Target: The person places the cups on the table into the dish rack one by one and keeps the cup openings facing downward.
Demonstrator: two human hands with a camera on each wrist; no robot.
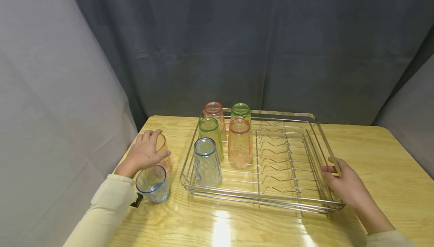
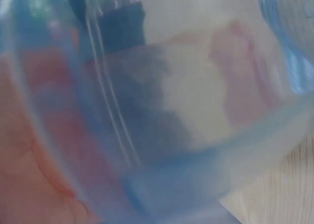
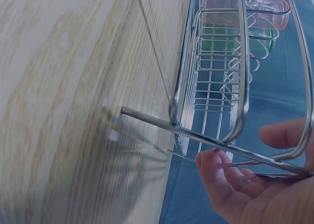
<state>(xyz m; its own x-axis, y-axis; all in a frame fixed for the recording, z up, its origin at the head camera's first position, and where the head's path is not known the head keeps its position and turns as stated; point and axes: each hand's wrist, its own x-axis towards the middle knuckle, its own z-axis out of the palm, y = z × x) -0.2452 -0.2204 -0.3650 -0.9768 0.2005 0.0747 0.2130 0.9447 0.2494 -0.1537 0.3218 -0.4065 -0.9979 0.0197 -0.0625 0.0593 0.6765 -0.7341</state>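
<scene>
My left hand is at an orange-tinted glass on the table's left side, thumb across its near side and fingers by its rim. Whether they press on it is unclear. Just nearer stands an upright clear glass with a blue rim, below my wrist. A blurred blue-edged glass fills most of the left wrist view. My right hand grips the right end rail of a wire dish rack; in the right wrist view, my fingers curl about its wires.
Upside-down glasses stand in the rack's left half: blue, two green, orange and red. A small black object lies by the blue-rimmed glass. Dark curtain hangs behind the wooden table.
</scene>
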